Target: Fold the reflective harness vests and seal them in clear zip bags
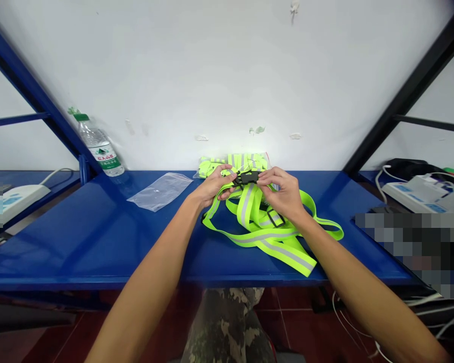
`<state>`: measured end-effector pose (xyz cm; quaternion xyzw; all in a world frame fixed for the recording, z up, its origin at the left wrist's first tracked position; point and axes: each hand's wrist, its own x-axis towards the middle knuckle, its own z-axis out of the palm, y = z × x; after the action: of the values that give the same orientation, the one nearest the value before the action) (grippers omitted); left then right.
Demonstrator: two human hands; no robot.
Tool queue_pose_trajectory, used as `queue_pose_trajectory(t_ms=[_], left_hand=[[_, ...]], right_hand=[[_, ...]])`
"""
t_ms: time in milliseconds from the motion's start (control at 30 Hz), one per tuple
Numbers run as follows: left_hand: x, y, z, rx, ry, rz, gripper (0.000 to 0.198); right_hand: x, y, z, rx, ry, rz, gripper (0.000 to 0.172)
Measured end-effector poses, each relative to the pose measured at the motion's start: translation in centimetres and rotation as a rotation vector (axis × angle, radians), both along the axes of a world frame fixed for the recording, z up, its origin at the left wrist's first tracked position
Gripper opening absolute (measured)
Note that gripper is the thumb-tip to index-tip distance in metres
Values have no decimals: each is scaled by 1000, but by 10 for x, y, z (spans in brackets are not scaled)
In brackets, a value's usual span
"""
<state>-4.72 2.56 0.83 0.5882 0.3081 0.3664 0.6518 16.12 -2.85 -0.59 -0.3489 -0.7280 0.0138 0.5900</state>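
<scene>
Black plastic buckle (246, 177) pinched in your left hand (212, 185) and right hand (280, 192); neon reflective webbing (263, 237) feels light and limp, so hold at the stiff buckle.

1. One black plastic buckle (246, 177), centre.
2. One neon-yellow reflective harness (265, 237), centre.
3. One bagged neon-yellow reflective bundle (232, 165), far.
4. One clear plastic bag (160, 191), left.
5. One green-capped water bottle (100, 146), far left.
6. Two white power strips: one left strip (22, 196), one right strip (423, 194).

A blue shelf (79, 252) holds reflective straps (272, 247), clear bag (160, 191).
</scene>
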Motion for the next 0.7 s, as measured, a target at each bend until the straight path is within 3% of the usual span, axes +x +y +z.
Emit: queue_pose_trajectory(t_ms=[500, 633, 700], left_hand=[[9, -7, 4, -89, -32, -32, 48], [6, -15, 9, -68, 38, -189, 64], [0, -18, 14, -28, 142, -251, 82]], right_hand=[[-1, -3, 1, -3, -70, -42, 17], [8, 5, -1, -95, -152, -105, 57], [17, 12, -2, -222, -206, -112, 61]])
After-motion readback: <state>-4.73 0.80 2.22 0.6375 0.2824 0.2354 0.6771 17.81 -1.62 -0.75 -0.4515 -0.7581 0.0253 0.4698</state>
